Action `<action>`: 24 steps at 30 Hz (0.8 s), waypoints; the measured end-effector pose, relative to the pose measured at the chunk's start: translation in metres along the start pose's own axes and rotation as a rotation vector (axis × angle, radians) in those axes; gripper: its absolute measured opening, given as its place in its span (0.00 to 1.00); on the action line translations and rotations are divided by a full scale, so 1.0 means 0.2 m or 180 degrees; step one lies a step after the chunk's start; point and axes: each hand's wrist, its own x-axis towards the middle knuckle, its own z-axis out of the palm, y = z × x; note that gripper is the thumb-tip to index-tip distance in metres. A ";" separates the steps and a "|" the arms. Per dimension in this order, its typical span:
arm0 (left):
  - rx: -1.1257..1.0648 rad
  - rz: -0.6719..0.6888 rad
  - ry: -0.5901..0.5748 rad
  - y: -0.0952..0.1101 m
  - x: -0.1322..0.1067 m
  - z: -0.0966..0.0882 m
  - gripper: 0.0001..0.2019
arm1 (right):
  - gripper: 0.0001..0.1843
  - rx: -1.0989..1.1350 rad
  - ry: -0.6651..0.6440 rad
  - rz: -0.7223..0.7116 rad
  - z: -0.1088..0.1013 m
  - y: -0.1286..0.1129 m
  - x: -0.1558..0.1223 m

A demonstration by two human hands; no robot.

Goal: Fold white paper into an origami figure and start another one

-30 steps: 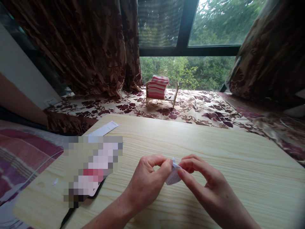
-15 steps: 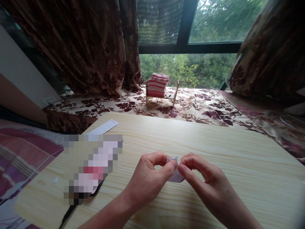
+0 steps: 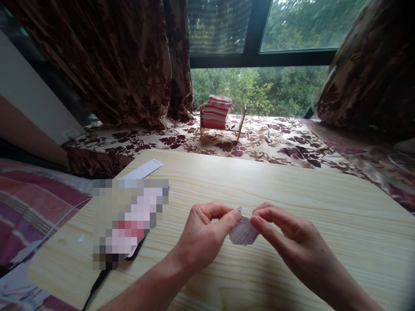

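Observation:
A small piece of folded paper [image 3: 244, 233] with faint printed lines is held up over the wooden table [image 3: 207, 181]. My left hand [image 3: 207, 233] pinches its upper left part between thumb and forefinger, and a pointed paper tip sticks up there. At the paper's upper right edge, the thumb and forefinger of my right hand [image 3: 285, 237] are pinched together on it. Part of the paper is hidden behind my fingers.
On the left of the table lie a pixelated, phone-like object [image 3: 136, 220] with a black cable [image 3: 95, 288], a white paper strip [image 3: 142, 170] and a tiny paper scrap [image 3: 80, 238]. Beyond the table, a small wooden rack [image 3: 240, 123] holds folded red-and-white cloths [image 3: 215, 112].
My right hand has shifted slightly right, away from my left. More of the paper's printed face now shows between them. The whole view has tilted a little.

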 end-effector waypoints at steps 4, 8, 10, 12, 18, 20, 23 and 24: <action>-0.0137 -0.0101 0.0040 0.01 0.01 0.00 0.09 | 0.13 -0.0235 0.0068 -0.0092 0.00 0.01 0.01; -0.0561 -0.0295 0.0318 -0.01 0.03 -0.01 0.09 | 0.11 -0.0414 0.0662 -0.0386 -0.01 0.03 0.00; -0.1147 -0.0509 0.0510 -0.03 0.05 -0.02 0.09 | 0.09 -0.0737 0.1112 -0.0605 -0.01 0.03 -0.01; -0.1653 -0.0711 0.0630 -0.05 0.06 -0.03 0.10 | 0.09 -0.1186 0.1387 -0.0973 0.00 0.04 -0.01; -0.2074 -0.1072 0.0433 -0.06 0.07 -0.03 0.14 | 0.15 -0.2085 0.1250 -0.2106 0.08 0.03 -0.01; -0.2154 -0.1114 0.0277 -0.06 0.06 -0.03 0.14 | 0.14 -0.2227 0.1286 -0.2210 0.10 0.02 -0.01; -0.2262 -0.1174 0.0080 -0.05 0.04 -0.02 0.14 | 0.13 -0.2311 0.1309 -0.2241 0.11 0.00 -0.01; -0.2277 -0.1188 0.0033 -0.05 0.04 -0.02 0.14 | 0.13 -0.2322 0.1306 -0.2249 0.11 0.00 -0.02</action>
